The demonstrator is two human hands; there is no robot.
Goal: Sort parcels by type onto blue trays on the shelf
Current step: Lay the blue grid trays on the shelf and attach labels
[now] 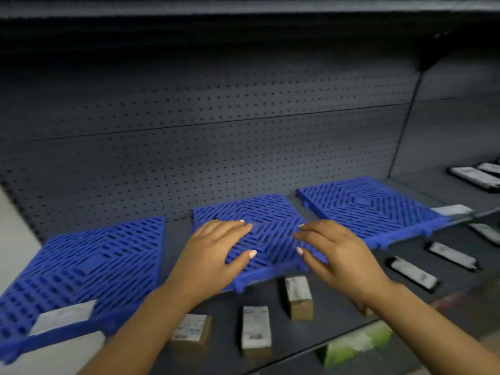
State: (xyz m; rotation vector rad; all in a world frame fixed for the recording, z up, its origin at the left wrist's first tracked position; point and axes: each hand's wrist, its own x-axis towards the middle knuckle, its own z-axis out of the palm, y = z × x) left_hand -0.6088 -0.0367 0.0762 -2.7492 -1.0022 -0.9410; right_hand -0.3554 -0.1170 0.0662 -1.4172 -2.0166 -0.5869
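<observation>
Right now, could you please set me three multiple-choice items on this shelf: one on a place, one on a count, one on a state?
1. Where are both hands?
A. over the middle tray
B. over the left tray
C. on the boxes

2. How many blue trays show?
A. two
B. three
C. four

3. What do the hands hold?
A. a box
B. a tray
C. nothing

Key:
1 A: left hand and right hand lie over the middle tray.
2 B: left tray, middle tray, right tray.
3 C: fingers spread, no grip; brown boxes lie below.

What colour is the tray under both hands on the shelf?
Blue, with a slotted grid pattern; the middle tray shows clearly in the head view.
</observation>
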